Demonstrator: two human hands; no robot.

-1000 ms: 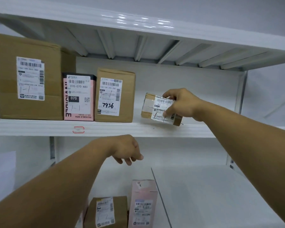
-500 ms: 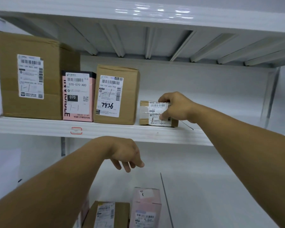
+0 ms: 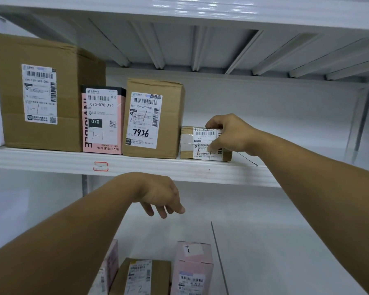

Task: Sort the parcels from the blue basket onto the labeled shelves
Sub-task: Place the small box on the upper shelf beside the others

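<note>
Cardboard, taped and oblong, the small parcel [image 3: 188, 143] sits at the front edge of the white ribbed shelf [image 3: 51, 160], just beside a taller brown carton [image 3: 173, 116]. The right hand [image 3: 230, 135] grips its paper-labelled face. The left hand [image 3: 158, 192] hangs below the shelf, loosely curled and holding nothing.

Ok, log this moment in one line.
phase: placing | right hand: grips small box on shelf | left hand: idle, empty

My right arm stretches forward, my right hand [image 3: 229, 135] gripping a small box [image 3: 186, 143] with fingers curled over its top and thumb on its front, while my left hand [image 3: 160, 193] hangs lower, palm down, fingers loosely drooping.
</note>
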